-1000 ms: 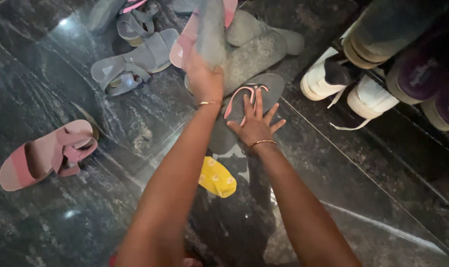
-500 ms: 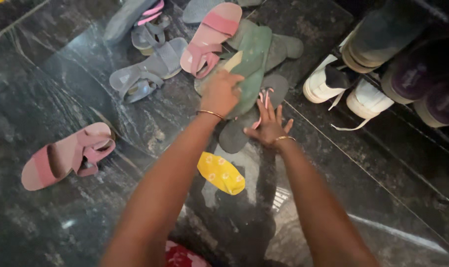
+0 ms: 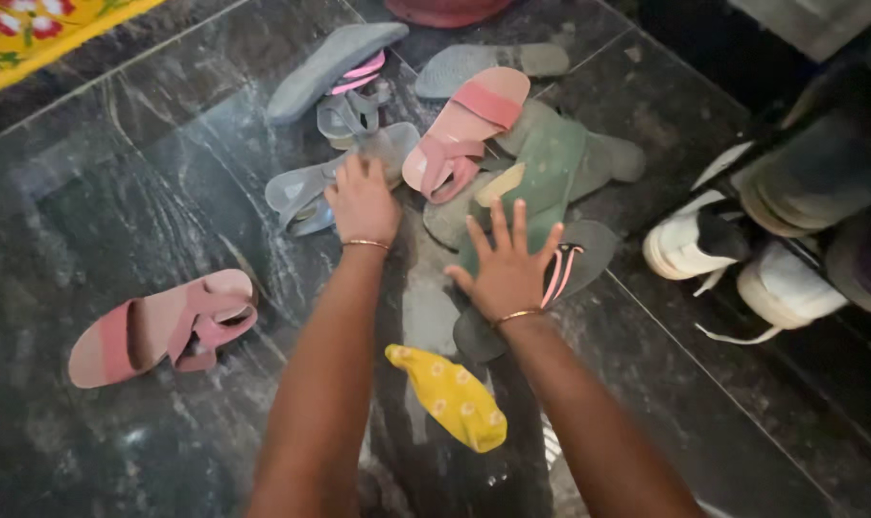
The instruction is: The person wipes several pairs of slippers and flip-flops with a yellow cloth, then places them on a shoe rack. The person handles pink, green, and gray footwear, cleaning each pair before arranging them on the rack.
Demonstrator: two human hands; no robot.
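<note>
Two hands [image 3: 362, 200] [image 3: 504, 264] cover parts of grey sandal [image 3: 306, 187] and flip-flop [image 3: 570, 264].

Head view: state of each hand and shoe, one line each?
left hand: fingers down on the grey sandal
right hand: open, flat on the dark flip-flop
grey sandal: upright on floor, under left hand
dark flip-flop: flat, pink strap up
green flip-flop: sole up, on the pile
pink sandal: apart, upright
white sneakers: side by side

Left hand [image 3: 362, 200] rests on a grey sandal [image 3: 332, 178]. Right hand [image 3: 506, 269], fingers spread, presses a dark flip-flop [image 3: 570, 264] under a green one [image 3: 541, 177]. Pink sandal [image 3: 162, 326] lies left, yellow cloth [image 3: 450, 395] near.
</note>
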